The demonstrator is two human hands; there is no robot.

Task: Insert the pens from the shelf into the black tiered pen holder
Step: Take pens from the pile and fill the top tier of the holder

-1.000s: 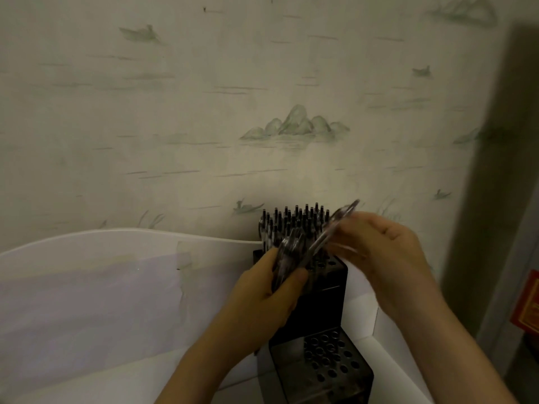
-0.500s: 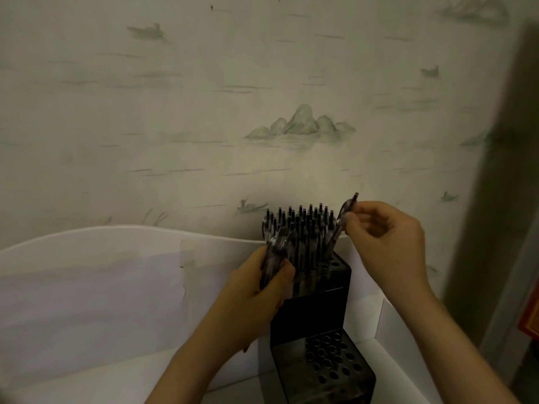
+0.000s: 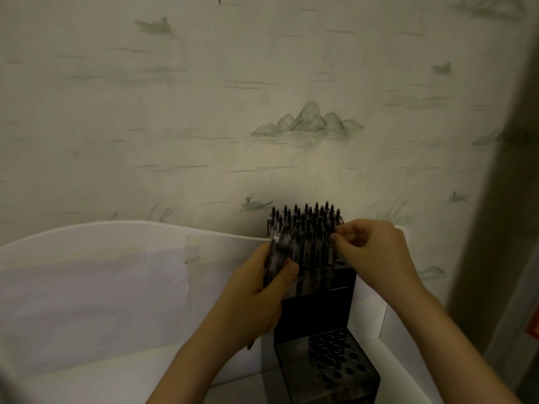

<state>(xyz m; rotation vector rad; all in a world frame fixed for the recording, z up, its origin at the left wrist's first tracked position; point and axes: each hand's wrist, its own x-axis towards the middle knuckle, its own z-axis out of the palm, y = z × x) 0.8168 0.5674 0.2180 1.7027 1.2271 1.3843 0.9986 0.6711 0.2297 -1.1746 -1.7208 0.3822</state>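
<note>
The black tiered pen holder [image 3: 316, 310] stands in the shelf's right corner. Its upper tier is packed with several upright dark pens [image 3: 306, 228]. Only bare holes show in the lower front tier [image 3: 332, 357]. My left hand [image 3: 262, 290] grips a bundle of pens [image 3: 277, 252] just left of the upper tier. My right hand [image 3: 370, 252] is at the upper tier's right side, fingertips pinched on a single pen [image 3: 332, 243] that stands upright among the others.
A white shelf board [image 3: 87, 287] with a curved top edge runs behind and to the left. A white side panel [image 3: 379, 310] closes the right. Patterned wallpaper [image 3: 262, 112] rises behind. A dark vertical frame [image 3: 495, 228] stands at the far right.
My right hand has lowered its pen from a tilted pose above the holder down into the upper tier's right side. My left hand has stayed beside the holder with its bundle.
</note>
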